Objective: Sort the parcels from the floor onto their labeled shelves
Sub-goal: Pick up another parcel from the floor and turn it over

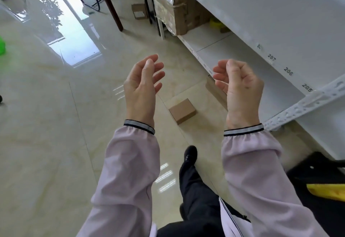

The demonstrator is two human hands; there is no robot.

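Nearest cam: two pale lilac fabric sleeves w/ striped elastic cuffs, both arms raised. Left hand [143, 85]: fingers loosely spread, slightly curved, nothing in it. Right hand [240, 85]: fingers curled inward in a loose half-fist, also empty. Palms face each other, well apart.

Between and below the hands, on the glossy cream tiled floor [46, 124], sits a small plain brown cardboard parcel [182, 111], boxy, matte, near the foot of the white metal shelving unit [270, 22] at right. Shelf edges carry small number labels: 207, 206, 205 readable; others blurred. Far end of the lower shelf: a big brown carton wrapped in clear tape [173, 11], a yellow roll beside it. Another small box [139, 11] on the floor far back by a dark wooden table leg [112, 7]. Black shoe [190, 155] near bottom centre. Green object at left edge cut off.
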